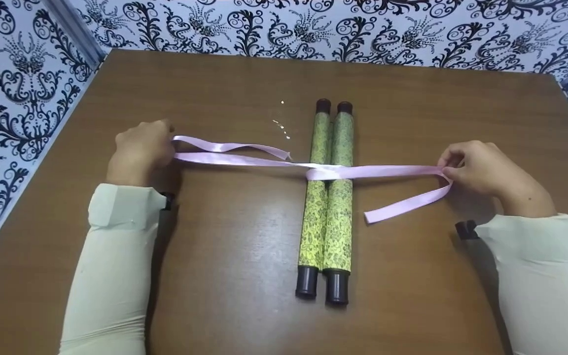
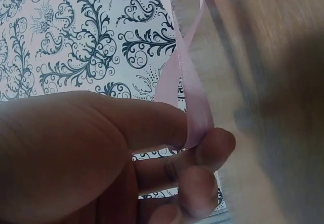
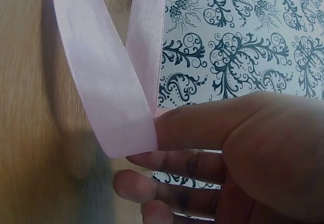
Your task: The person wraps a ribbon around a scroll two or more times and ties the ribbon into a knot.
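Observation:
Two yellow patterned sticks with dark end caps, the left stick (image 1: pixel 313 217) and the right stick (image 1: pixel 339 222), lie side by side on the table. A pink satin ribbon (image 1: pixel 387 171) wraps around their middle, crossing on top. At the left, my left hand (image 1: pixel 141 152) pinches one length of it between thumb and curled fingers, seen close in the left wrist view with the ribbon (image 2: pixel 195 97) doubling back. On the other side, my right hand (image 1: pixel 481 167) pinches the opposite length; its loose tail hangs back toward the sticks. Both lengths stretch out nearly straight.
The brown wooden table (image 1: pixel 234 246) spans the view, with black-and-white scroll wallpaper (image 1: pixel 308 29) behind and at the sides. Small bright reflections show left of the sticks' upper ends. Each wrist has a small dark camera near the cream sleeve cuff (image 1: pixel 126 204).

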{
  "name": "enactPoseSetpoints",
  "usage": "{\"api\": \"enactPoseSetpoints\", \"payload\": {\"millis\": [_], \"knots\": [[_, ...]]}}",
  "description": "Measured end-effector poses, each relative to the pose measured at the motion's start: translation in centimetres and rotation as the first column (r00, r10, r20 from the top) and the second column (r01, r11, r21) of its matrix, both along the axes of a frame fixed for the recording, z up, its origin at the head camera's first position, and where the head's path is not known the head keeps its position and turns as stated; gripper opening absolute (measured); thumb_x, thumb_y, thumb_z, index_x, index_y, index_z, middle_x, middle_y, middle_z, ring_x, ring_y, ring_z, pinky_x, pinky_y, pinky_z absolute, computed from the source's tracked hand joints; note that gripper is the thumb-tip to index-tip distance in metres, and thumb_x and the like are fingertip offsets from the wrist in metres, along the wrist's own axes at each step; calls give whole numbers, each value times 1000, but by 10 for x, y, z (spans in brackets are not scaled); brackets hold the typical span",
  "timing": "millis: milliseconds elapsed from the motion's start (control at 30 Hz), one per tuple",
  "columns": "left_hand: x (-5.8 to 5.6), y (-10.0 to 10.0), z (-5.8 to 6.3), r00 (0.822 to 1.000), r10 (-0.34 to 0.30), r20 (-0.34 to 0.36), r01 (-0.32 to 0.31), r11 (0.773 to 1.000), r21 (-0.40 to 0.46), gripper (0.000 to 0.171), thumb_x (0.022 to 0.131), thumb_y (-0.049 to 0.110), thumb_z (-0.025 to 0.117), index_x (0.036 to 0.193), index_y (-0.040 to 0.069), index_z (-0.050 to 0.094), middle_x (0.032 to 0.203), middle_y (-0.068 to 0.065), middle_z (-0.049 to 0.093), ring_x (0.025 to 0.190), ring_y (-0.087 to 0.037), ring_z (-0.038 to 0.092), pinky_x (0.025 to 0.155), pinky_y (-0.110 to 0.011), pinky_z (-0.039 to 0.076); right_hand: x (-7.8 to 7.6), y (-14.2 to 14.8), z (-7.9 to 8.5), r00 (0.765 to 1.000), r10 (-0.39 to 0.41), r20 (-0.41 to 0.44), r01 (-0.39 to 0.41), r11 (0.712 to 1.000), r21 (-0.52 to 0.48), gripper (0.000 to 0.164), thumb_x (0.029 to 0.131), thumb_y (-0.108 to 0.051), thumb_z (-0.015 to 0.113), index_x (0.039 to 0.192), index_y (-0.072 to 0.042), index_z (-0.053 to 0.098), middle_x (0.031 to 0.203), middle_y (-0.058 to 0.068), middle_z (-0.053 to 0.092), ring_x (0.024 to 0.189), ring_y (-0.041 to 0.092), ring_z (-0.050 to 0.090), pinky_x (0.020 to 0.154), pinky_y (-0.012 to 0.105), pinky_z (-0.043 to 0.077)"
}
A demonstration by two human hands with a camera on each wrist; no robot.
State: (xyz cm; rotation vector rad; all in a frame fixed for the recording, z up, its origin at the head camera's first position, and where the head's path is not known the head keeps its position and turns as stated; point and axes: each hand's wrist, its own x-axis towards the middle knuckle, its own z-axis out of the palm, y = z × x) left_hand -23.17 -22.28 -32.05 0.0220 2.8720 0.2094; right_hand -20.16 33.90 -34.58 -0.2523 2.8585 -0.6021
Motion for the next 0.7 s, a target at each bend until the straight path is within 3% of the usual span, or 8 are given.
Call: {"api": "enactPoseSetpoints", "payload": {"millis": [200,367,467,567,700], "knots": [[2,8,5,994,60,-89,-61,998,-12,40,99,27,52,132,4,56,128,-34,59,110,-59,56,86,-72,44,1,0,1,1000,-7,-3,7,1000,1,9,90,-3,65,96,-4,70,88,14,69,77,24,60,60,26,47],[6,28,10,965,102,-240,-103,995,8,42,95,24,60,133,6,57,124,-33,62,104,-59,59,81,-70,47,5,-1,5,1000,-11,-23,11,1000,10,10,92,-7,65,99,-5,70,94,15,69,85,29,62,68,31,48],[8,51,10,952,65,-300,-55,998,40,41,94,27,62,133,12,60,122,-28,66,103,-55,62,79,-68,48,7,-8,9,999,-16,-46,16,1000,2,11,92,-8,65,101,-4,69,96,17,69,87,30,61,68,31,48],[11,76,6,949,-5,-314,29,997,72,39,94,28,61,130,16,63,120,-22,69,102,-51,65,78,-66,49,11,-22,13,996,-9,-93,8,1000,-11,11,92,-8,66,102,-4,69,94,16,70,85,29,61,68,31,49],[19,106,-2,946,-95,-311,126,989,83,35,92,22,62,127,17,65,115,-15,73,94,-47,67,74,-61,51,15,-52,15,976,76,-205,-84,996,-29,9,90,-7,67,98,-4,71,88,12,70,81,25,63,70,34,50]]}}
